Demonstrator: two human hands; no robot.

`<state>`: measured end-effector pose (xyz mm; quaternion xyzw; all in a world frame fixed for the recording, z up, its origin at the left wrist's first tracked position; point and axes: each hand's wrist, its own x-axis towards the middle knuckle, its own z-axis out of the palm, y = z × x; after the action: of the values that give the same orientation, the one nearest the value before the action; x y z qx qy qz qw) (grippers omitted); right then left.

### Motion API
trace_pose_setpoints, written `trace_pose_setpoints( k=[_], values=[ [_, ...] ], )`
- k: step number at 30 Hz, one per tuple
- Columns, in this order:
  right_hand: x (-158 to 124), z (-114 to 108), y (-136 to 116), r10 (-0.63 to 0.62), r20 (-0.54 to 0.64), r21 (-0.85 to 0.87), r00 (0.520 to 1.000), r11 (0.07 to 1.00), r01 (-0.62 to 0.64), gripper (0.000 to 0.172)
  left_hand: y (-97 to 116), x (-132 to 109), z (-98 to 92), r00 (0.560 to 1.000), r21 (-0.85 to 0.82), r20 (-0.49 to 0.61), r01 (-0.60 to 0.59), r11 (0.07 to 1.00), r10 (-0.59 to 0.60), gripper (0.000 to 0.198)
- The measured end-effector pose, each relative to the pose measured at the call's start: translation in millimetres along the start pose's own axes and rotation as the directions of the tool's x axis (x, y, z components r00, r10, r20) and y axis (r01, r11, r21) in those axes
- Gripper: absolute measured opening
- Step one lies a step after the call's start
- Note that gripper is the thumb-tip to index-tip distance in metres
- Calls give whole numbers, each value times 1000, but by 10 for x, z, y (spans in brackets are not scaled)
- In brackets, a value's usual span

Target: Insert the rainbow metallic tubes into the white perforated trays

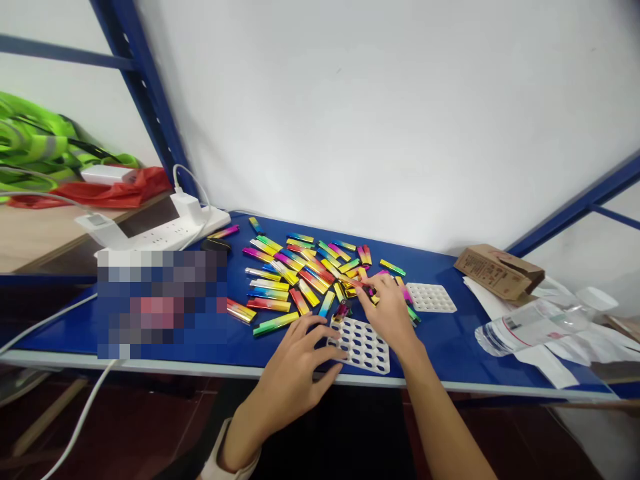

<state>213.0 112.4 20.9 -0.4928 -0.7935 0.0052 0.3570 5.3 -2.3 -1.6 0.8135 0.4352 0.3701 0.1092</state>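
Two trays: one white plastic tray with oval holes (361, 344) at near edge of blue desk (443, 341), a second white plastic tray (429, 298) farther right. Dozens of shiny multicoloured sleeves (268, 305) mid-desk, overlapping, exact count unclear. Left hand (299, 360) spread over near tray's left side. Right hand (387, 310) at one reddish-gold sleeve (353, 282); pinching or touching, cannot tell.

Left hand (300, 360) covers the left edge of the white tray (367, 347), fingers on the right hand (387, 310) hide 1 end of a shiny case (353, 283). Pixelated patch (163, 303) left of the left hand is pure mush, print on the carton (493, 268) beyond the right hand's too tiny to read
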Motion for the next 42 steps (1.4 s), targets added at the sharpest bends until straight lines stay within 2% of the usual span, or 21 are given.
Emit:
trace_pose_setpoints(
  k=[3, 6, 9, 11, 14, 17, 19, 22, 24, 25, 27, 29, 31, 35, 42],
  values=[
    [-41, -92, -31, 167, -86, 305, 982, 943, -134, 25, -19, 6, 31, 1000, -3, -22, -7, 1000, 7, 14],
    [-133, -147, -69, 321, -79, 591, 944, 777, -215, 29, -29, 2, 48, 999, 0, -41, -13, 1000, 13, 12],
    [-247, -173, -108, 356, -12, 791, 934, 575, -209, 31, -28, -2, 53, 998, 5, -53, -14, 1000, 14, 10],
    [-315, -182, -130, 360, 41, 860, 932, 463, -217, 35, -25, 0, 53, 999, 10, -52, -10, 1000, 10, 10],
    [-391, -181, -152, 391, 145, 882, 909, 366, -298, 39, -21, 4, 50, 1000, 28, -31, -2, 1000, 3, 11],
    [-435, -170, -175, 436, 190, 869, 879, 343, -358, 35, -17, 9, 47, 1000, 42, -19, 7, 999, -6, 11],
    [-446, -175, -201, 448, 177, 851, 877, 379, -365, 32, -15, 14, 46, 1000, 41, -19, 5, 999, -5, 11],
    [-438, -203, -250, 390, 177, 797, 904, 482, -364, 31, -12, 20, 45, 1000, 38, -17, 1, 999, -1, 11],
    [-427, -212, -269, 365, 178, 797, 914, 491, -351, 32, -11, 20, 44, 1000, 36, -16, 3, 999, -2, 11],
    [-423, -207, -269, 369, 183, 817, 911, 459, -349, 34, -10, 18, 43, 1000, 36, -16, 4, 999, -3, 11],
    [-423, -180, -248, 386, 224, 869, 895, 337, -363, 37, -10, 16, 41, 1000, 36, -17, 3, 999, -2, 11],
    [-433, -142, -211, 372, 306, 896, 876, 199, -398, 44, -11, 15, 41, 1000, 38, -15, 5, 999, -4, 10],
    [-447, -113, -181, 368, 370, 894, 853, 107, -434, 53, -13, 18, 42, 1000, 38, -15, 6, 999, -5, 10],
    [-452, -102, -182, 411, 405, 883, 817, 56, -467, 59, -15, 25, 44, 1000, 41, -27, 0, 999, 1, 10],
    [-419, -76, -186, 416, 404, 892, 815, 21, -452, 50, -15, 25, 47, 1000, 41, -21, 0, 999, 1, 11]
  ],
)
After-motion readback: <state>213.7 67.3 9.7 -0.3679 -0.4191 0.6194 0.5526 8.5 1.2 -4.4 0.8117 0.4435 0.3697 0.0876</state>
